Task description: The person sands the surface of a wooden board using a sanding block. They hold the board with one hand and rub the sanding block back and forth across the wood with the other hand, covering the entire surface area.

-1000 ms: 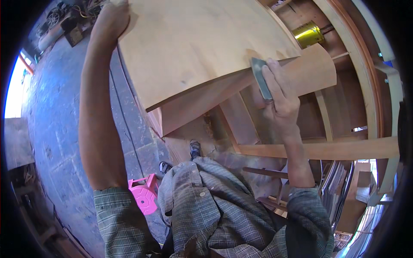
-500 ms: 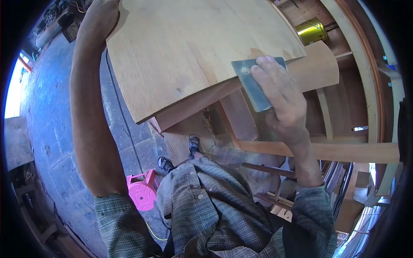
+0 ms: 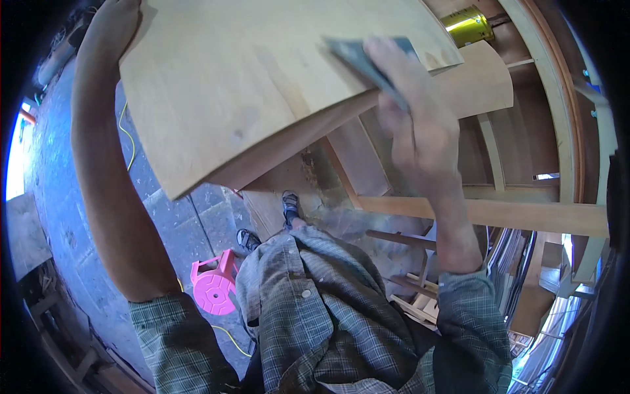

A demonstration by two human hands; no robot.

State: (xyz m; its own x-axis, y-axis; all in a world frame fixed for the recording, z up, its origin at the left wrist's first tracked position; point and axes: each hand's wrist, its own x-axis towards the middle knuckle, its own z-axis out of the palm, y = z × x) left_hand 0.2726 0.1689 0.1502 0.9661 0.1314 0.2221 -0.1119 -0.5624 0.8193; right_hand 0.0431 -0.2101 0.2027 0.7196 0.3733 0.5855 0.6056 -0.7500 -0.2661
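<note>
A pale plywood panel (image 3: 216, 85) fills the upper middle, its near edge raised above the floor. My right hand (image 3: 420, 111) is closed on a folded grey-green sheet of sandpaper (image 3: 364, 59) at the panel's right part, near its edge; both are blurred by motion. One side of the sheet looks lifted off the wood, but its contact is unclear. My left hand (image 3: 121, 20) is at the panel's far left edge. Its fingers are cut off by the top of the picture, so its grip is hidden.
A curved wooden piece (image 3: 482, 79) shows beneath the panel, before a wooden frame (image 3: 558, 98) with a yellow-gold can (image 3: 467, 26). A wooden rail (image 3: 512, 217) crosses at right. A pink stool (image 3: 213, 292) and a yellow cord (image 3: 230, 338) are on the floor.
The panel's near corner has swung left, and my left arm has shifted left with it. My right hand and the sandpaper have moved farther away and slightly left, with the sheet now tilted.
</note>
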